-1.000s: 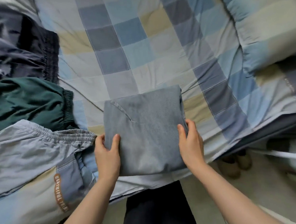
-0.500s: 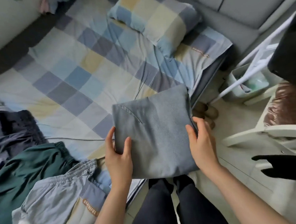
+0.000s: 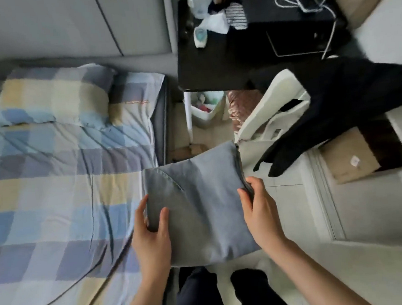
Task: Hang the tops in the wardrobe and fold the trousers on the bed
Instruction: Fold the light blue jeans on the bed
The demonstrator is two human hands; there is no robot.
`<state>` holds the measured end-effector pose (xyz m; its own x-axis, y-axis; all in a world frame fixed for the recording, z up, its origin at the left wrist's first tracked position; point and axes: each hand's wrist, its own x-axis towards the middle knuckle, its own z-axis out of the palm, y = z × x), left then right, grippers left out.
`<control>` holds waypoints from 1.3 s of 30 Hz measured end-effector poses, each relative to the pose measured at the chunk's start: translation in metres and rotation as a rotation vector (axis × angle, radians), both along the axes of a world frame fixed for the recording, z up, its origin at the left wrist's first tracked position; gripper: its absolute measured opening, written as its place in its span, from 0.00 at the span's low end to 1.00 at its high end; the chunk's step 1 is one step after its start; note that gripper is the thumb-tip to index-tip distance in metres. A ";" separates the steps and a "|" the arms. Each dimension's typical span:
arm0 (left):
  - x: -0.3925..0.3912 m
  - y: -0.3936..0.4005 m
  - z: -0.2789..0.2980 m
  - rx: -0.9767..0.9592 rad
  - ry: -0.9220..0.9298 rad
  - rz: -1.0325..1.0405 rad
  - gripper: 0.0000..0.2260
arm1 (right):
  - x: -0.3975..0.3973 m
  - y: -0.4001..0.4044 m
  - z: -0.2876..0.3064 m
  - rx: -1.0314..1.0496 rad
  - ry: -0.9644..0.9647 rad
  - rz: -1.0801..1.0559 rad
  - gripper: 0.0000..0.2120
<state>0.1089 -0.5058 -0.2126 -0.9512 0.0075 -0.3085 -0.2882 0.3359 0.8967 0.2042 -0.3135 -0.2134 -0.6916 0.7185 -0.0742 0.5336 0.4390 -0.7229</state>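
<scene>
Left hand: the left hand (image 3: 151, 236) is gripping the left edge of the folded grey trousers (image 3: 199, 205), with the thumb lying on top of the cloth and the other fingers (image 3: 141, 210) curling round the edge and under it.
Left fingers: they are spreading slightly apart, clamping on the fabric's folded edge; the tips underneath are hiding from view.
Right hand: the right hand (image 3: 258, 210) is pinching the right edge of the folded grey trousers, thumb on the top face, the remaining fingers wrapping the stacked layers at the side.
Right fingers: they are lying close together, closing on the thick edge of the bundle.
Folded grey trousers: they are stretching flat between the two sets of fingers, a curved pocket seam showing just beyond the left thumb; the bundle is hanging past the edge of the bed (image 3: 55, 198), partly over the floor (image 3: 294, 212).
Left of the fingers: the bed's checked cover is spreading out, with a checked pillow (image 3: 53, 96) lying well beyond the left fingers.
Beyond the right fingers: a white chair (image 3: 263, 109) is carrying a black garment (image 3: 334, 100), and a black desk (image 3: 236, 54) is standing farther off.
Below the fingers: the person's dark-clad legs (image 3: 200, 295) are showing.
</scene>
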 end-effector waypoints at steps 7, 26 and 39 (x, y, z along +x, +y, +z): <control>0.101 0.143 0.003 -0.032 0.016 -0.243 0.19 | 0.145 0.115 0.003 0.120 0.072 -0.176 0.14; 0.231 0.424 0.001 0.055 -0.052 -0.923 0.18 | 0.355 0.262 0.004 0.096 -0.096 -0.791 0.17; 0.228 0.682 -0.044 0.193 -0.150 -1.527 0.25 | 0.365 0.446 -0.018 0.124 -0.178 -1.206 0.19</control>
